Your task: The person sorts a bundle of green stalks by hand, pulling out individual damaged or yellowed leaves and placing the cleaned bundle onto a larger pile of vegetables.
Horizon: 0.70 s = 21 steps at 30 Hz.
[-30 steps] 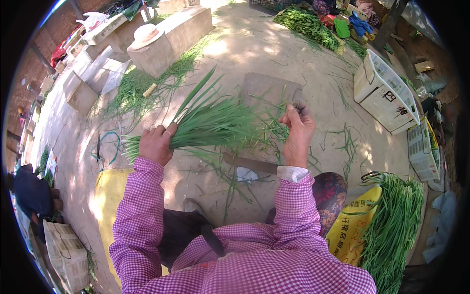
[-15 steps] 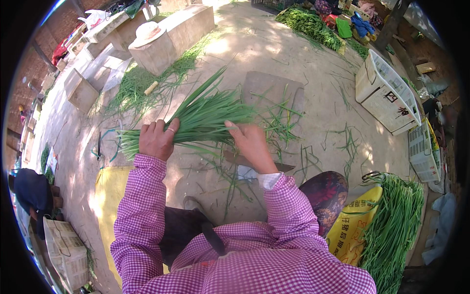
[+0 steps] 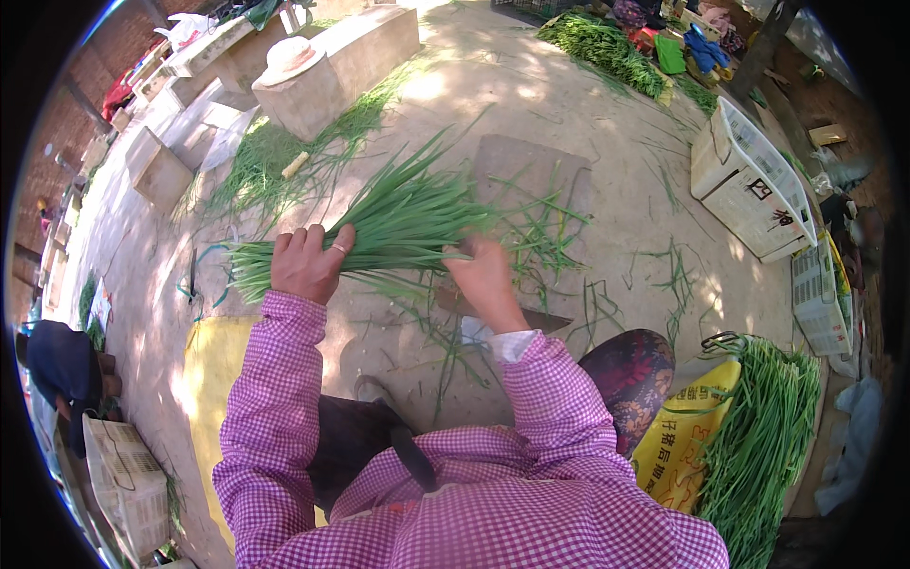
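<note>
A thick bunch of Chinese chives (image 3: 408,204) is held across my front, pale stem ends to the left and green leaves fanned to the right. My left hand (image 3: 308,261) is closed around the bunch near the stem ends, a ring on one finger. Curled at the leaf side, my right hand (image 3: 485,283) pinches at some leaves; its fingertips are slightly blurred and partly hidden. Beneath my right wrist a dark, flat, blade-like strip (image 3: 545,321) lies on the ground, beside a small white piece (image 3: 477,331). Loose chive leaves (image 3: 550,232) are scattered beyond my right hand.
A large chive pile (image 3: 758,455) lies on a yellow sack (image 3: 678,450) at right. White crates (image 3: 749,180) stand far right; another crate (image 3: 128,484) is near a bent-over person (image 3: 62,370) at left. A hat (image 3: 287,59) rests on a concrete block (image 3: 303,100).
My right hand has drawn slightly left and its fingers have curled in more at the leaves. The leaf ends have spread. My left hand keeps its hold with hardly any shift.
</note>
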Motion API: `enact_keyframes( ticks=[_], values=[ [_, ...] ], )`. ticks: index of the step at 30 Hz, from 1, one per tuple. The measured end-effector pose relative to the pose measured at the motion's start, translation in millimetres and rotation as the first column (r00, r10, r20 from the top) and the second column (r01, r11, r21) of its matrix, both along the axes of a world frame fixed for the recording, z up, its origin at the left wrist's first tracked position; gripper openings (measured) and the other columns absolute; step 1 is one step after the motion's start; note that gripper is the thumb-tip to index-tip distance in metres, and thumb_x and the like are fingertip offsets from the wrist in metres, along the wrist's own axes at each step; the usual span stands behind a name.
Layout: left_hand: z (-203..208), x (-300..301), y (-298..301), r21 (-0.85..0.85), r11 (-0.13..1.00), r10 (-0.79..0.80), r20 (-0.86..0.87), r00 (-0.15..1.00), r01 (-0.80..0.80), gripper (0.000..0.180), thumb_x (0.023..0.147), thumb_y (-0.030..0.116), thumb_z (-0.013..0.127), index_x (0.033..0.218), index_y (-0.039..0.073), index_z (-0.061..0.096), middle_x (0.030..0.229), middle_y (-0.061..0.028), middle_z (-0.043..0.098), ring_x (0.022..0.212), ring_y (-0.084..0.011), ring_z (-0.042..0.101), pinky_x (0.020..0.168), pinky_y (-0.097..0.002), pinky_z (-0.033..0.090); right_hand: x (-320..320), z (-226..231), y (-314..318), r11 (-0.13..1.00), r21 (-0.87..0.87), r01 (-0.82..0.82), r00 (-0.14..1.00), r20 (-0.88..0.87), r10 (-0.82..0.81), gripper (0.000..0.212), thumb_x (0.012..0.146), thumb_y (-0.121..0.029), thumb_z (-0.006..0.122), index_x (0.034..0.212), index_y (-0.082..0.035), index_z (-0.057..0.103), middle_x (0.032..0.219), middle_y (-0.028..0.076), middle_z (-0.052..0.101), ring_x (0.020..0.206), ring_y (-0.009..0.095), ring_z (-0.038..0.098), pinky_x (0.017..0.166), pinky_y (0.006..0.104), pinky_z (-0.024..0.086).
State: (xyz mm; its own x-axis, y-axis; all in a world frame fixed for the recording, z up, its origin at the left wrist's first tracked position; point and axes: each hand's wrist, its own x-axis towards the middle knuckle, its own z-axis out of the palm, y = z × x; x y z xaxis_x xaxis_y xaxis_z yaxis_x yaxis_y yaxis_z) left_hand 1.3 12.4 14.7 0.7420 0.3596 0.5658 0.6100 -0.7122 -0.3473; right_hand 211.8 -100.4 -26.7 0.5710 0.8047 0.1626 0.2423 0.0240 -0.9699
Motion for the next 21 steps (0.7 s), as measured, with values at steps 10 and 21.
enact_keyframes(
  ticks=[10,21],
  values=[
    [-3.2,-4.7,5.2,-0.02,0.999,0.033,-0.023,0.999,-0.033,0.033,0.075,0.01,0.055,0.105,0.022,0.06,0.075,-0.0041,0.05,0.072,-0.0225,0.054,0.065,-0.0366,0.041,63.5,0.4,-10.7,0.973,0.105,0.206,0.805,-0.584,-0.107,0.008,0.083,-0.008,0.059,0.079,-0.001,0.061,0.062,-0.002,0.053,0.05,0.005,0.047,0.045,0.0232,0.041],
    [-2.0,-12.8,6.6,0.008,1.0,0.001,0.004,1.0,-0.001,0.035,0.072,0.009,0.056,0.104,0.021,0.061,0.077,-0.0047,0.052,0.07,-0.0226,0.055,0.065,-0.0365,0.041,46.3,4.3,-6.0,0.998,0.042,-0.046,0.961,0.275,0.033,0.027,0.086,-0.025,0.065,0.089,0.002,0.062,0.054,0.004,0.05,0.052,0.009,0.051,0.046,0.0286,0.039]
  ],
)
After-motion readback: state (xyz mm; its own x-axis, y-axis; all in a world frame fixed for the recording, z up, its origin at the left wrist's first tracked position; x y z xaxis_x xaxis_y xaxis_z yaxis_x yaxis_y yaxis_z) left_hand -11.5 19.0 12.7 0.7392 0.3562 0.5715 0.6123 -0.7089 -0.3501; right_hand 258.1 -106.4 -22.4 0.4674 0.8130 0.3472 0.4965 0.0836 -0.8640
